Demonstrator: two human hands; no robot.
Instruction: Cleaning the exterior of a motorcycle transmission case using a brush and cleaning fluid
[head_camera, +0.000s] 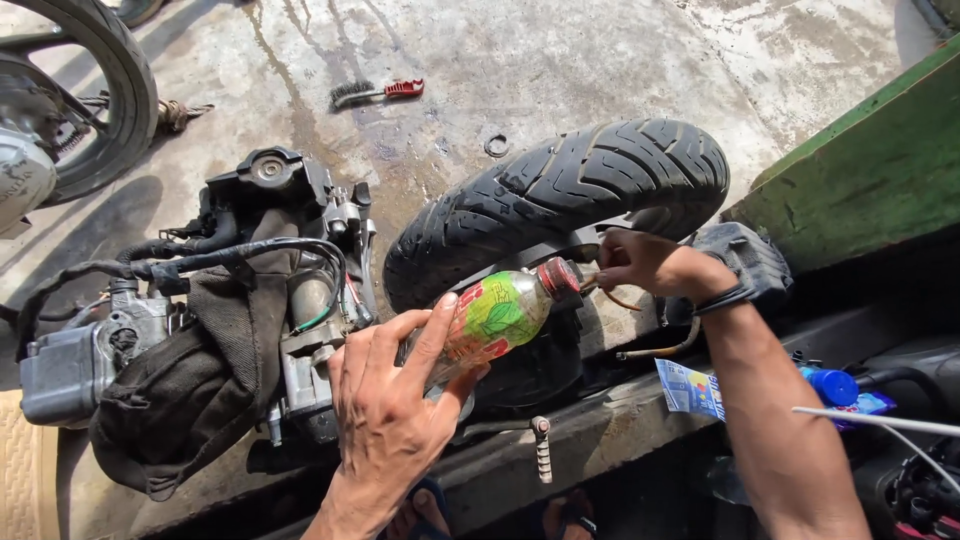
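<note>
Head view, looking down at a stained concrete floor w/ scooter parts spread over it.

Centre of frame: left hand (395, 400) comes up from the bottom edge and wraps a small plastic bottle (497, 318) w/ green-and-red label, fingers spread along its lower body, grip closed around it. Bottle lies tilted, almost on its side, red cap end (558, 277) pointing up-right toward the other hand.

Right hand (640, 262), centre-right, sits just at the bottle's mouth; fingers pinched narrow on smth small at the cap end, can't tell exactly what. A thin brownish hose (660, 350) curves down below that hand. Dark band on the wrist (725, 297). Forearm runs down to lower right of frame.

Right behind both hands: black rear tyre (560, 190), chunky tread, lying across the centre; bottle's cap end sits just in front of its lower edge.

Left half: engine block (200, 330) w/ black cables, a dark cloth draped over it, metal casing at far left.

Upper left corner: another wheel (105, 90), partly cut off by the frame edge.

Top centre: wire brush w/ red handle (375, 93) on the floor, well apart from the hands. Small dark ring (497, 146) on the concrete nr the tyre top.

Right edge: green painted board (870, 170), slanted. Lower right: blue printed packet (690, 388) and a blue cap (832, 386) on a dark ledge, near the right forearm.

Bottom centre: toes in sandals (575, 515), partly hidden.
</note>
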